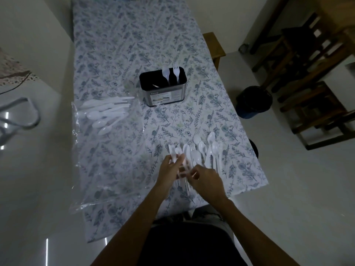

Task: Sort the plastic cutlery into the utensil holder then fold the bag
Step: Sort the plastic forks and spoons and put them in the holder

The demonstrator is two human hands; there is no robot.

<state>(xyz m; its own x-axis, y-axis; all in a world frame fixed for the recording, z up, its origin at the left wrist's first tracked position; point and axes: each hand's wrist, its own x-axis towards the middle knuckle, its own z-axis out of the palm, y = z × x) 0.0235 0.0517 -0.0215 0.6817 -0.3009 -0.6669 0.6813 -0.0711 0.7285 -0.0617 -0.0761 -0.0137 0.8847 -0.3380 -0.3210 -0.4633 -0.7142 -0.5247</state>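
Hands (pixel 189 172) on cutlery (pixel 201 150) — holder (pixel 163 91) two-pieced

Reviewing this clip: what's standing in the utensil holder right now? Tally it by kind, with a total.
Standing in the utensil holder now:
Spoon: 1
Fork: 1
Total upright pieces: 2
Something pale also shows low in the left compartment, but it is too dim to identify. The rest of the cutlery lies on the table, unsorted.

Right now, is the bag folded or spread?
Spread. The clear bag lies flat and unfolded on the table's left side, white cutlery still inside.
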